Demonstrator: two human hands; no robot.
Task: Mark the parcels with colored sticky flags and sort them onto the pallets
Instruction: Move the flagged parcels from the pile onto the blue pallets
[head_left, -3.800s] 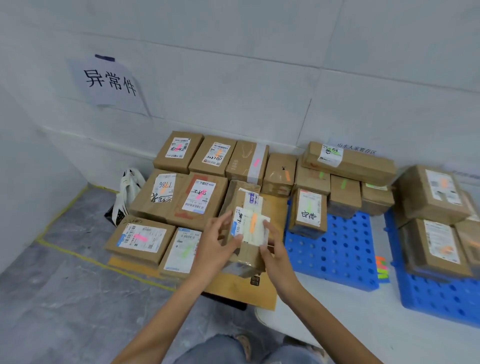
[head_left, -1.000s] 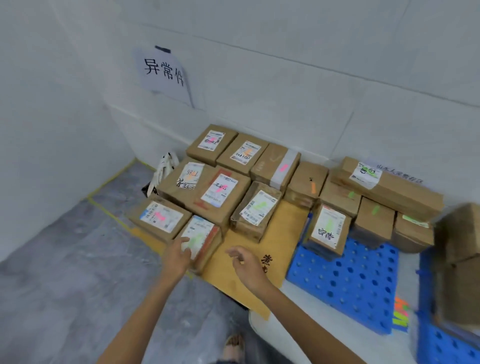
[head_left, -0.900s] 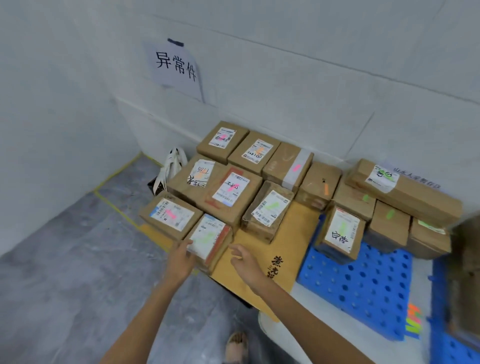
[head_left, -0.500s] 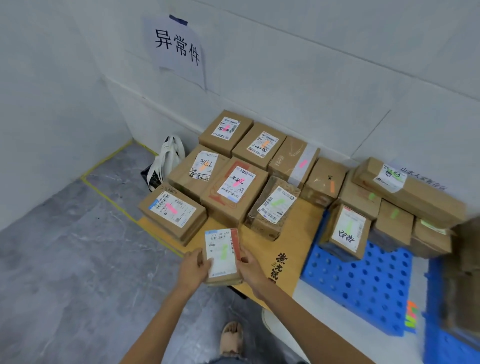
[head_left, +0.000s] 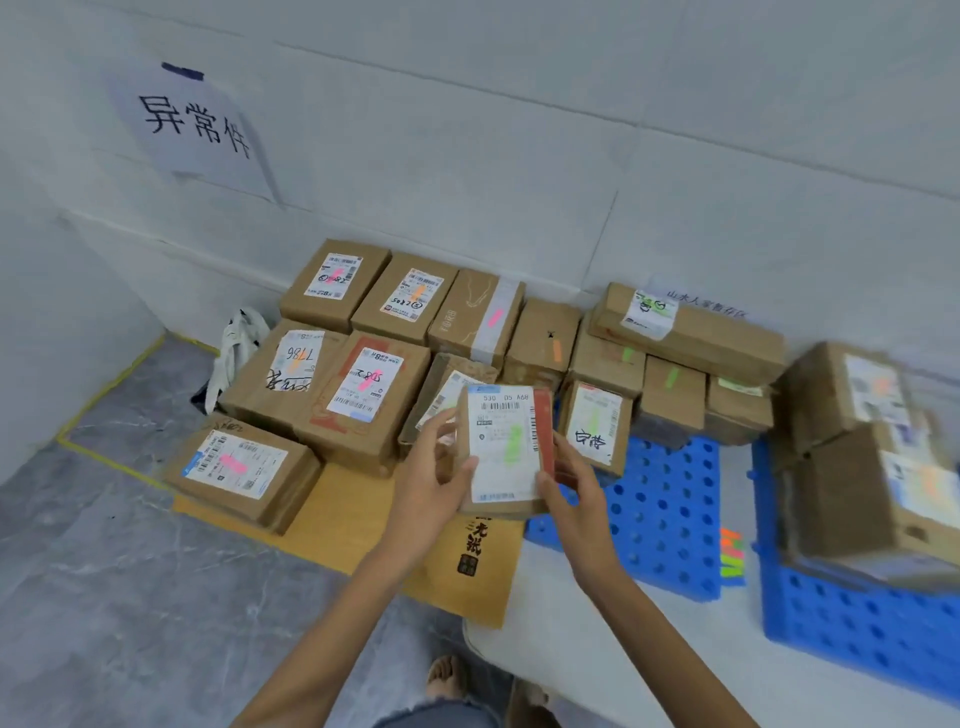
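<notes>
Parcel (head_left: 506, 447) sits gripped between both your hands, lifted off the floor, its white label facing you with a green sticky flag (head_left: 513, 441) stuck down the label's middle. Your left hand (head_left: 436, 478) holds the left edge, thumb pressed on the label's lower corner and fingers curled behind the box. Your right hand (head_left: 576, 499) holds the right edge, where a red strip runs along the cardboard; its fingers wrap underneath and are mostly hidden.

The parcel hangs above the spot where the cardboard sheet (head_left: 358, 519) meets the blue pallet (head_left: 665, 514). On the sheet to your left lie flat parcels marked in pink and orange, the nearest a pink-flagged parcel (head_left: 239, 465). Parcels with green flags stand on the blue pallet behind your right hand. A second blue pallet (head_left: 857, 623) at far right carries bigger, blurred boxes. Between the two pallets lies a stack of sticky flags (head_left: 731, 556). A paper sign (head_left: 192, 130) with handwritten characters is taped to the wall, and a white bag (head_left: 236, 353) slumps beside the sheet's back corner.
</notes>
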